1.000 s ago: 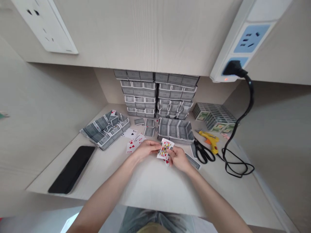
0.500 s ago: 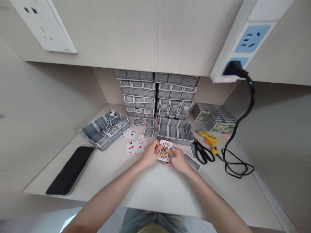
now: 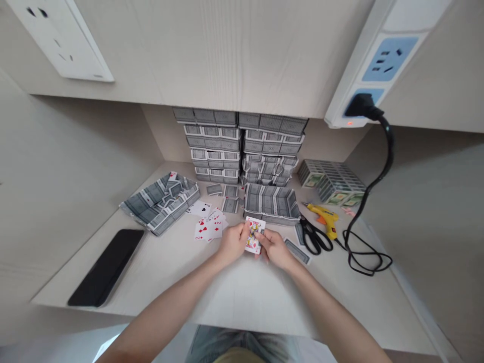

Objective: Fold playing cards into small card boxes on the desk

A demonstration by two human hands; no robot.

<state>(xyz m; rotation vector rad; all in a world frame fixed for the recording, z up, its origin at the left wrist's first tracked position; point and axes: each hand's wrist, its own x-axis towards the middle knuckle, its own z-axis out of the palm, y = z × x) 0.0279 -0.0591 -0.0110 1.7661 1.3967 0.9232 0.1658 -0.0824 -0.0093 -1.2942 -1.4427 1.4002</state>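
A thin, glossy face card (image 3: 253, 235) is pinched between the left hand (image 3: 233, 243) and right hand (image 3: 273, 248) — flat, rectangular, above the pale woodgrain bench (image 3: 242, 290); black-handled scissors (image 3: 313, 236) lie just right.

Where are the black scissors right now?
In the head view, the scissors lie on the desk just right of the right hand that pinches a playing card, with the yellow glue gun close on their right.

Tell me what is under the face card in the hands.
The left hand and right hand pinch the face card above the desk. The hands and the card itself cover anything behind it, so further cards cannot be told.
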